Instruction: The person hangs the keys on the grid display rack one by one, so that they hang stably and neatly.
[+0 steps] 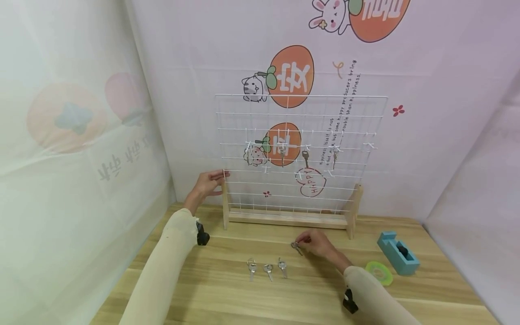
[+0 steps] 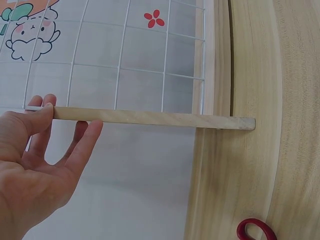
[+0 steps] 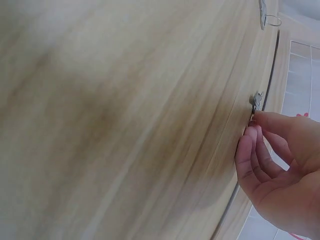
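Two hands are engaged at the far part of the table (image 1: 227,289): the upper end of the left wooden post (image 2: 155,118) is gripped by the left hand (image 1: 209,184), and a key (image 1: 296,247) is pinched by the right hand (image 1: 317,241) in front of the rack (image 1: 284,219). Whether that key is clear of the table cannot be told. Closer to the front edge and further left, three loose keys (image 1: 268,270) are laid side by side. Along the back edge the rack is set, its wire grid fitted with white hooks (image 1: 369,146); four hung keys (image 1: 305,158) can be made out on the upper row, while the hook nearest the right end appears bare. Toward the right edge, a blue tape dispenser (image 1: 398,255) and a green tape roll (image 1: 379,273) are placed. The step in hand is judged to be the picking-up of one key for hanging. For the next move, the key would need to be raised, its hole or ring lined up with a bare hook and slipped on gently, with the rack steadied at the post.
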A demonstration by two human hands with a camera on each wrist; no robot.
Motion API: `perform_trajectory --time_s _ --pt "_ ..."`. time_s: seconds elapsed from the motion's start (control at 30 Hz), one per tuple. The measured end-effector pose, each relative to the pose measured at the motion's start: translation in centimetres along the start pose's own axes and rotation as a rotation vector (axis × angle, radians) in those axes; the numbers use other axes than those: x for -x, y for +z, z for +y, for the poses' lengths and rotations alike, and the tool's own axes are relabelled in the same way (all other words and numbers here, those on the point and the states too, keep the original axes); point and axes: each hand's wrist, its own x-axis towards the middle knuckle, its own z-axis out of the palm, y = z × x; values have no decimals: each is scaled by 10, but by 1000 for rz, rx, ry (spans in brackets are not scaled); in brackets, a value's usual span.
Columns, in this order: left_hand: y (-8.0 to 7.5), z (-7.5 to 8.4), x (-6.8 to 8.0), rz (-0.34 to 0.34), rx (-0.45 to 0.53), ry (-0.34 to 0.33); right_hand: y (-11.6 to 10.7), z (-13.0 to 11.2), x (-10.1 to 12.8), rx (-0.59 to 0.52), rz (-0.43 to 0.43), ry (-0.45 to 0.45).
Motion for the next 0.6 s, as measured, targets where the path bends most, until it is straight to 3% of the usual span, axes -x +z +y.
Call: perform_trajectory --time_s 0.6 --pt "1 2 3 11 -6 -4 5 -9 8 40 18 72"
